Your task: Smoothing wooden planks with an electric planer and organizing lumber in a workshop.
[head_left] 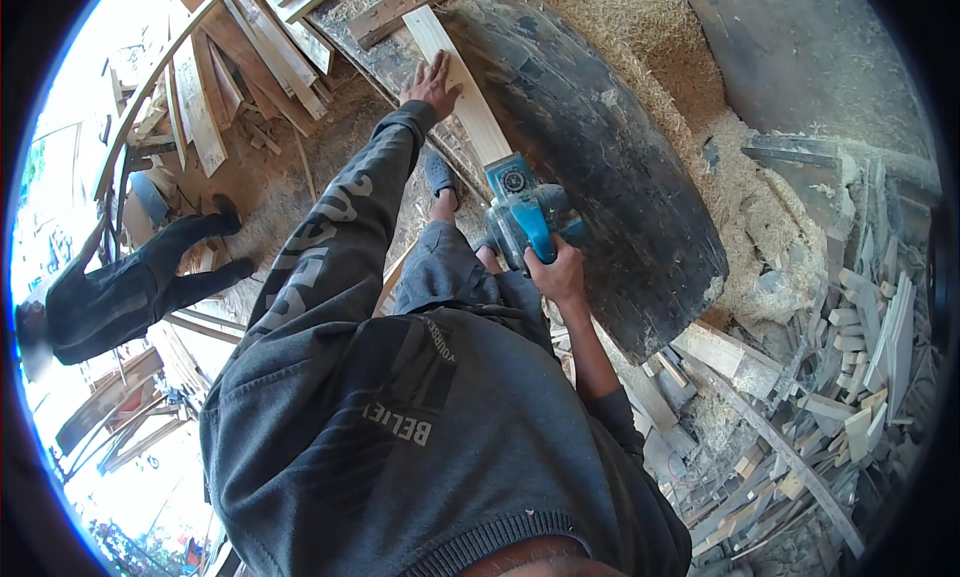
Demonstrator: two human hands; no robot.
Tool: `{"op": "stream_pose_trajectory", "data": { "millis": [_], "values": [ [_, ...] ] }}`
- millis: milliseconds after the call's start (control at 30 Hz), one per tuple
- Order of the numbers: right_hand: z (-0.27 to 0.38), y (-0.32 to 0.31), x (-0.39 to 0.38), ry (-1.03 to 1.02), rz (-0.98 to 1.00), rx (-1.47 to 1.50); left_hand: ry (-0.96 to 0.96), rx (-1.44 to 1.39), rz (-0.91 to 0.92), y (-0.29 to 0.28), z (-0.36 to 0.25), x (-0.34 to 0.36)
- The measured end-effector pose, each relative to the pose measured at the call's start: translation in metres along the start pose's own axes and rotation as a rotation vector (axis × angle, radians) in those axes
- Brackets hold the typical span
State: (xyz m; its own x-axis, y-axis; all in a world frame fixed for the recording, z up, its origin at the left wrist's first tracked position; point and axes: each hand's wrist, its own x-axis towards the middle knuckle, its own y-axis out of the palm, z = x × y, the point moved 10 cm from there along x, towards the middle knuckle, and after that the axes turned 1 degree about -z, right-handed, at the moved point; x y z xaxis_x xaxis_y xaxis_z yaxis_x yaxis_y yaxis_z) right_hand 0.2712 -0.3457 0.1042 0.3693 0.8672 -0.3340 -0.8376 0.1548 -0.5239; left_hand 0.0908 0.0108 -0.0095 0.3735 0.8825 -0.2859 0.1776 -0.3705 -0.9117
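A long pale wooden board [470, 107] lies along the left edge of a dark, worn workbench [610, 187]. On the board's near end sits a blue electric hand planer [525, 212], which covers that end. My right hand [560, 274] is wrapped round the planer's rear handle. Farther up the board, my left hand [432, 87] lies on top of the wood, its fingers spread and stretched forward. It holds no tool.
Wood shavings [640, 57] are heaped beyond and right of the bench. Stacked planks [245, 57] lie at the far left. Many offcuts [860, 377] are piled at the right. Another person [140, 282] in dark clothes stands at the left. A short brown board [400, 9] lies by the bench's far end.
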Motion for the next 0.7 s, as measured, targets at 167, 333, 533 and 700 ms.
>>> {"op": "stream_pose_trajectory", "data": {
  "millis": [167,333,533,700],
  "values": [
    [0.011,0.013,0.022,0.010,-0.035,-0.018,-0.038,0.031,-0.014,-0.020,0.017,0.034],
    [0.033,0.025,0.050,0.051,-0.011,0.006,-0.026,0.021,-0.122,-0.043,0.052,0.077],
    [0.061,0.040,0.091,0.066,-0.019,0.033,0.081,0.045,-0.270,-0.062,0.087,0.121],
    [0.092,0.063,0.145,0.064,0.011,0.036,0.149,-0.043,-0.309,-0.072,0.106,0.134]
  ]
}}
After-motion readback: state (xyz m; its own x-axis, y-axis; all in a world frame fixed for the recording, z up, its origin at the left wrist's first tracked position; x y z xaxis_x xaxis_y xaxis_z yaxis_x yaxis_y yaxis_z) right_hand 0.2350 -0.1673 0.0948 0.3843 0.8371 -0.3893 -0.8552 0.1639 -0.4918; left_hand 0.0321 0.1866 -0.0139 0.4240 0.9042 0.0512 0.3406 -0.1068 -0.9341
